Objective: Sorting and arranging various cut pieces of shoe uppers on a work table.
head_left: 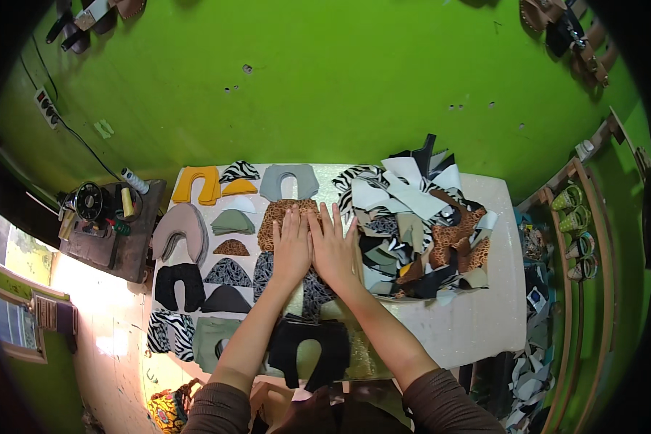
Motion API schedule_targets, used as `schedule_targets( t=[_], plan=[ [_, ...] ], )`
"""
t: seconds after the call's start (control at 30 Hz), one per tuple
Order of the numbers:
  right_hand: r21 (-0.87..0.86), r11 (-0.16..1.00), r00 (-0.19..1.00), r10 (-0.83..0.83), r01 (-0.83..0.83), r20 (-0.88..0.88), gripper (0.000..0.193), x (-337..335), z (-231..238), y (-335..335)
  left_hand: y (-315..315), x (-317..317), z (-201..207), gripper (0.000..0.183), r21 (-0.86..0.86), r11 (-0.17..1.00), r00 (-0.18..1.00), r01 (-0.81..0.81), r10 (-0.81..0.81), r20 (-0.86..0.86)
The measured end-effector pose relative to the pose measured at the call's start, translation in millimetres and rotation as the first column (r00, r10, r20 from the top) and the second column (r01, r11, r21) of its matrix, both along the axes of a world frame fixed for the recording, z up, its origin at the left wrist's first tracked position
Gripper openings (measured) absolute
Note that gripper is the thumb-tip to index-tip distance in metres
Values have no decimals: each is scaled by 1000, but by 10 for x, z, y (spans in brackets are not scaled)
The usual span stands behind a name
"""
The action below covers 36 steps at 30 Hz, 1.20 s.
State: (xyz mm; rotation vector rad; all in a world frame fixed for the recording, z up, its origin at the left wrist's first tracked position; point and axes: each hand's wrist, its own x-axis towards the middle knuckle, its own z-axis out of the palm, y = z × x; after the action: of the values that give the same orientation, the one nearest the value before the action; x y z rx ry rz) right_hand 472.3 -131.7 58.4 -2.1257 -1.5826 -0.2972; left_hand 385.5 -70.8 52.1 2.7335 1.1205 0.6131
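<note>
My left hand (292, 246) and my right hand (332, 244) lie side by side, palms down with fingers stretched out. Both press on a leopard-print cut piece (275, 217), partly hidden under them. Just nearer lies a black-and-grey patterned piece (317, 293), and a black U-shaped piece (309, 340) hangs at the table's front edge. Past my fingertips sits a grey-blue U-shaped piece (289, 181). To the left are stacks of U-shaped pieces in yellow (197, 184), greyish pink (180, 231) and black (180, 287), beside half-round pieces such as a green stack (233, 222).
A heap of mixed scraps (412, 224) covers the table's right middle. The pale table (477, 325) shows bare surface at front right. A sewing machine (90, 206) stands on a dark stand at left. Sandals (575, 217) hang on a wooden rack at right; more scraps (532, 376) lie below.
</note>
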Motion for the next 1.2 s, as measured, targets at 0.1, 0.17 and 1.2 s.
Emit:
schedule_targets(
  t=[0.1,0.17,1.2],
  plan=[
    [48,999,991,1,5,-132,44,133,296,-432,-389,153,329,40,-29,996,988,82,-78,132],
    [132,991,957,15,24,-290,44,284,331,-760,-661,302,390,32,-121,973,950,198,-160,268],
    [375,925,348,374,-66,-860,17,2101,1029,-2118,-1835,826,1191,27,-705,391,732,592,105,673]
  ],
)
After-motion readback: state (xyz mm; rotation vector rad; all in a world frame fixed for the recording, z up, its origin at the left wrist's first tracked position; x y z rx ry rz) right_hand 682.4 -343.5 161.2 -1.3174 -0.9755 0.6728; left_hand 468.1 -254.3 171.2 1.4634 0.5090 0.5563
